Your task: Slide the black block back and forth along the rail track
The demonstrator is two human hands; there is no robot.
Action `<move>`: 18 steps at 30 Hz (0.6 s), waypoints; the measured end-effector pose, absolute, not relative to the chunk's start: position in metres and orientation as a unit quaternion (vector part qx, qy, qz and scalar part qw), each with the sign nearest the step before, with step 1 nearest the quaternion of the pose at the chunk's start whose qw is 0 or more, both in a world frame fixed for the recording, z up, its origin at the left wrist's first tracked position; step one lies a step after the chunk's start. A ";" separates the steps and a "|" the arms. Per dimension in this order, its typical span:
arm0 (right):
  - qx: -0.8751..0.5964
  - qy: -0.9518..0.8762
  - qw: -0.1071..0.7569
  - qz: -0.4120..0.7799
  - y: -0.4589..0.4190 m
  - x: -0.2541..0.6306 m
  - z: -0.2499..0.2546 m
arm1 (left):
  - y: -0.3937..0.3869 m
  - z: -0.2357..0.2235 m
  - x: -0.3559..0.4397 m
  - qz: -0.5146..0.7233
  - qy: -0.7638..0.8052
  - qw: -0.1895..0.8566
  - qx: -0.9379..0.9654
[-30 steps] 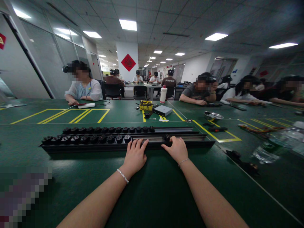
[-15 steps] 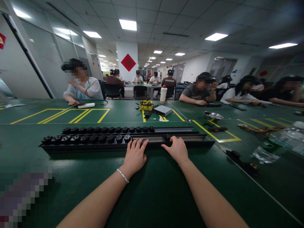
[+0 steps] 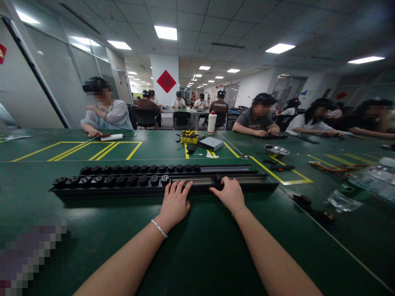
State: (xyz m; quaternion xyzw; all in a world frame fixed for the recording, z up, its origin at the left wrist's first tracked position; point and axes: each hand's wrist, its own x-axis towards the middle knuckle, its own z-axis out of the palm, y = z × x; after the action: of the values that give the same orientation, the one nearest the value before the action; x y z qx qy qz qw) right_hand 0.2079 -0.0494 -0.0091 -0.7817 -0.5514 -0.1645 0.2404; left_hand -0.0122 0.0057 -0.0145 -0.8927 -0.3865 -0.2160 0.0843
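Head view: long black channelled rail [image 3: 123, 195] lies across flat green table [image 3: 200, 255]; left hand [image 3: 175, 202] rests on its near edge, fingers spread, unclenched; right hand [image 3: 231, 195] flanks small round black component [image 3: 217, 179] in the channel, grip indeterminable

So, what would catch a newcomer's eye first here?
Probably the near black rail and the far black rail behind it on the green table, with dark knobs lined up along their left parts. The left hand rests at the near one's edge; the right hand is beside a lone knob. Farther back, a red diamond sign hangs on a white pillar.
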 end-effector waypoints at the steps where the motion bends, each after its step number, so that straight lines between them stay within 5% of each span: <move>1: -0.783 -0.551 0.240 -0.163 -0.049 0.208 -0.009 | 0.006 -0.015 -0.012 -0.218 -0.386 0.085 -0.892; 18: -0.780 -0.556 0.241 -0.153 -0.051 0.209 -0.006 | 0.005 -0.013 -0.013 -0.217 -0.386 0.081 -0.893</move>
State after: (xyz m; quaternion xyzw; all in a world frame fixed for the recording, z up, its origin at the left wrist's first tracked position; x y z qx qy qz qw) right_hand 0.2087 -0.0515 -0.0058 -0.7803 -0.5562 -0.1533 0.2415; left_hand -0.0128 0.0045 -0.0128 -0.8930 -0.3857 -0.2172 0.0810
